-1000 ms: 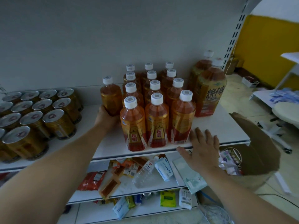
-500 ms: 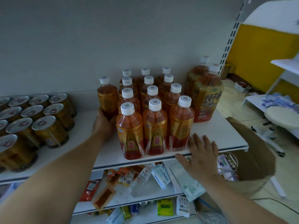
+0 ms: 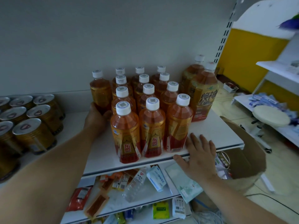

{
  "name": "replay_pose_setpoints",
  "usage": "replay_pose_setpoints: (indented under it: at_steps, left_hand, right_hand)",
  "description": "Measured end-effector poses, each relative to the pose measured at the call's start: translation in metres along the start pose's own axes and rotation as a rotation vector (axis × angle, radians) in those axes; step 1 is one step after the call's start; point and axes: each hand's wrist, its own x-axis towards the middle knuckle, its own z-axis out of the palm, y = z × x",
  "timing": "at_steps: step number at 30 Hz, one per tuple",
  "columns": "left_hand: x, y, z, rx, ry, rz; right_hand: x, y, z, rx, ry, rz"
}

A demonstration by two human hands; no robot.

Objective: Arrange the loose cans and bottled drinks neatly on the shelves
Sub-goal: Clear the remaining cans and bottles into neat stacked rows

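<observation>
Head view. The white top shelf (image 3: 218, 138) carries all the drinks.

Centre: block of orange drink bottles (image 3: 152, 126) with white caps and red-and-gold labels. All upright, three across and four deep, packed close. The front row stands near the shelf's front edge.

Left of the block, level with its back rows: single bottle (image 3: 100, 92) of the same kind, upright, just beside the left column.

Left hand (image 3: 97, 118): wrapped round the lower part of this single bottle, gripping it. The thumb shows on the side toward the block.

Right hand (image 3: 201, 156): flat, palm down, fingers straight and spread, lying across the shelf's front edge and holding nothing. Its fingertips are just beside the base of the front-right bottle; cannot tell whether they touch.

Right of the block, toward the back: two large bottles (image 3: 204, 94), upright, one behind the other. The nearer one has a yellow label with big dark characters.

Far left of the shelf: gold cans (image 3: 34, 137) with silver pull-tab lids, upright in rows, well apart from the bottles.

Lower shelf (image 3: 145, 202): loose packets, a clear water bottle (image 3: 135, 185) lying on its side, and a white tissue pack (image 3: 157, 178) marked ZERO.

Right of the shelving: an open brown cardboard box (image 3: 247, 160). Beyond it, a round white stool (image 3: 271, 115) on the floor.
</observation>
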Motion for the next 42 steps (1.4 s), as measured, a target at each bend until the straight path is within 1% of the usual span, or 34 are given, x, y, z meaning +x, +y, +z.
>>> replay_pose_setpoints:
  at_steps: [7, 10, 15, 17, 19, 21, 22, 26, 30, 32, 37, 42]
  left_hand:
    - [0.03, -0.014, 0.004, 0.127, -0.04, -0.015]
    - [0.029, -0.011, 0.004, 0.163, -0.046, -0.008]
    - [0.027, -0.015, 0.0, 0.159, -0.092, 0.016]
    - [0.029, -0.017, 0.002, 0.157, -0.095, -0.008]
    - [0.031, -0.016, 0.003, 0.178, -0.097, -0.07]
    - [0.028, -0.016, 0.001, 0.238, -0.117, -0.102]
    - [0.025, -0.018, -0.001, 0.296, -0.13, -0.09]
    - [0.002, -0.03, -0.008, 0.596, -0.167, 0.054]
    - [-0.034, -0.028, -0.017, 0.807, -0.247, 0.081]
    - [-0.055, -0.026, -0.022, 0.89, -0.308, 0.075]
    - [-0.112, -0.023, -0.046, 0.936, -0.403, 0.034]
    - [-0.161, -0.029, -0.079, 0.87, -0.433, 0.036]
  right_hand:
    - [0.0, 0.0, 0.001, 0.019, 0.031, 0.002]
    - [0.0, -0.001, 0.0, 0.024, 0.042, -0.002]
    - [0.0, -0.001, -0.001, 0.024, 0.018, -0.004]
    - [0.0, 0.0, -0.001, 0.019, 0.008, -0.001]
    - [0.001, 0.0, -0.002, 0.007, 0.013, -0.006]
    - [0.0, 0.0, -0.004, 0.004, 0.003, -0.013]
    - [0.001, 0.001, -0.004, 0.002, -0.005, -0.019]
    - [0.001, 0.002, -0.003, 0.011, -0.047, -0.044]
    - [0.001, 0.0, -0.013, 0.019, -0.079, -0.04]
    - [0.001, 0.0, -0.017, -0.008, -0.146, -0.051]
    - [0.0, -0.002, -0.036, 0.011, -0.257, -0.056]
    - [-0.011, -0.012, -0.058, 0.0, -0.235, -0.062]
